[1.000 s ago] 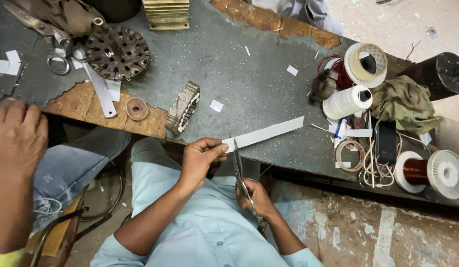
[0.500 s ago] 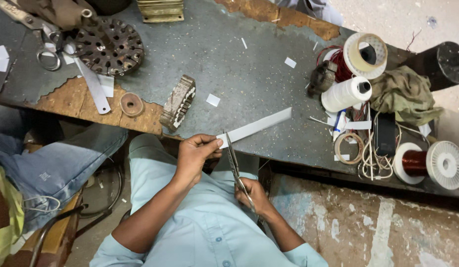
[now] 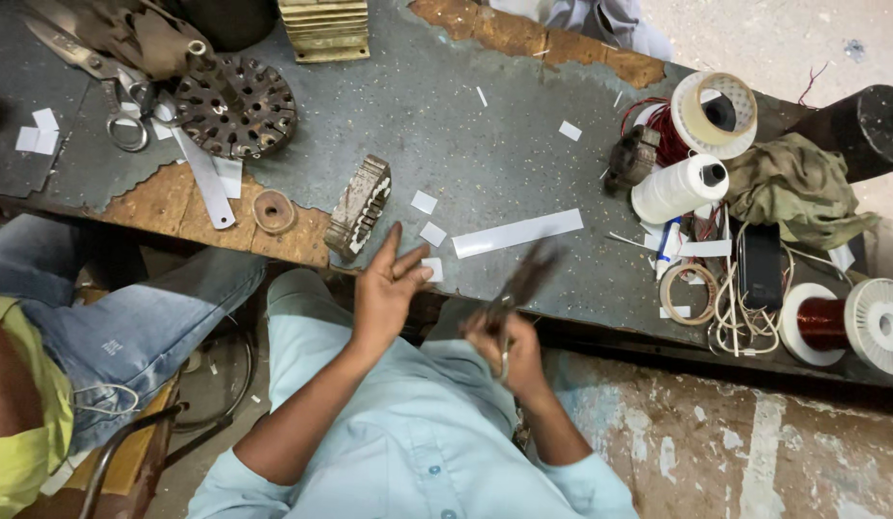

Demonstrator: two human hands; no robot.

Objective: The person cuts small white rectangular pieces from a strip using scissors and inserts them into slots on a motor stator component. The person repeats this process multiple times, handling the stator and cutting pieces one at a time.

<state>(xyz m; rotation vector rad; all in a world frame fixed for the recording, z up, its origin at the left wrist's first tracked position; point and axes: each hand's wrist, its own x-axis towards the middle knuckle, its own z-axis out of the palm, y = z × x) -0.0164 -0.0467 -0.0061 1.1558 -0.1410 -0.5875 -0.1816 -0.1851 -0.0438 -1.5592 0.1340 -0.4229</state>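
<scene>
While the right hand (image 3: 509,351) kept its grip clenched on a pair of scissors (image 3: 519,288), blurred with motion, the left hand (image 3: 387,288) was spread and released, holding nothing, its fingertips just beside a small white square (image 3: 432,268) at the near edge of the table (image 3: 485,144). The long white paper strip (image 3: 517,233) lay flat on the table, near the blades but apart from both hands. Cutting it well would, I judge, call for the free hand to pin or lift the strip first, keep it square to the blades and keep the fingers out of their path. Two more cut squares (image 3: 428,217) lay beside a toothed metal core (image 3: 358,205). No real container showed; the nearest to one were spools at the right: a white thread cone (image 3: 679,188), a copper wire spool (image 3: 845,325) and a tape roll (image 3: 716,111), its hollow empty. Whether anything sat under the green rag (image 3: 797,187) could not be told.
</scene>
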